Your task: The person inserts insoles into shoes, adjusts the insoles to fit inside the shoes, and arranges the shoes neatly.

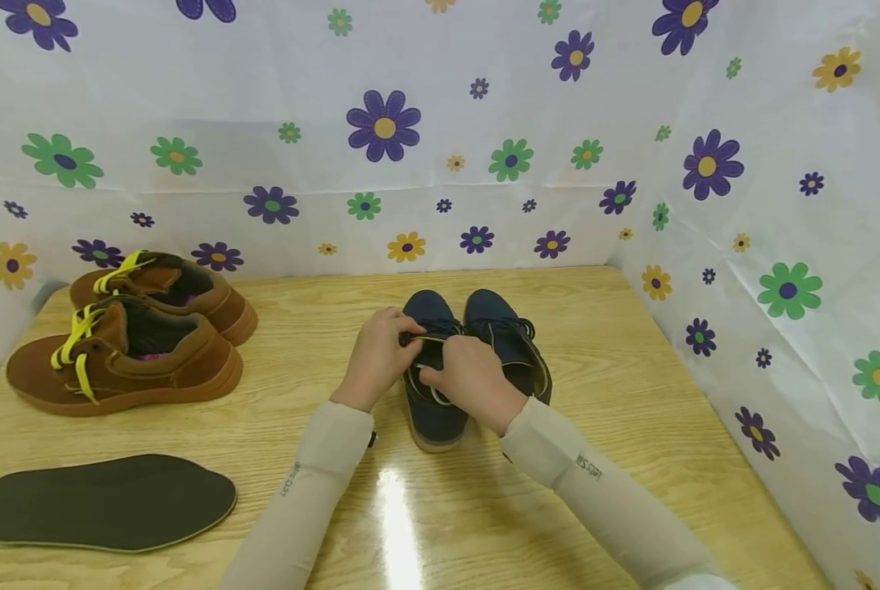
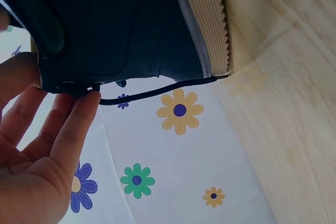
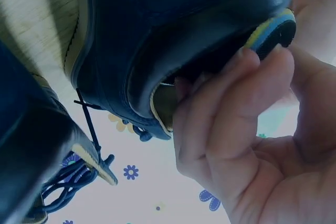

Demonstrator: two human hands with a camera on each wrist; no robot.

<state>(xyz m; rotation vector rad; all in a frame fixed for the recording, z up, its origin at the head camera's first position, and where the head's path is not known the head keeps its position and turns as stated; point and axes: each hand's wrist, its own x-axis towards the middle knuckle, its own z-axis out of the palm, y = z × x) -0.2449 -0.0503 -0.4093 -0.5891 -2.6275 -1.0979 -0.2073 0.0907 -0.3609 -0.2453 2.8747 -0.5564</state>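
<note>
A pair of navy lace-up shoes stands side by side on the wooden table, toes pointing away. My left hand [image 1: 383, 352] pinches the laced front edge of the left navy shoe [image 2: 131, 24], thumb on one side and fingertips by the eyelets. Reaching into that shoe's opening, my right hand [image 3: 247, 119] holds an insole [image 3: 278, 30] whose edge shows yellow, blue and black layers. Most of this insole is hidden inside the shoe and behind my fingers. The right navy shoe [image 1: 493, 310] is just beside, its dark laces [image 3: 65, 184] loosely bunched.
Brown shoes [image 1: 174, 373] with yellow laces stand at the left, one behind the other. A black insole [image 1: 108, 501] lies flat at the front left of the table [image 1: 617, 492]. Flower-patterned white cloth [image 1: 263, 156] hangs behind and along the right side.
</note>
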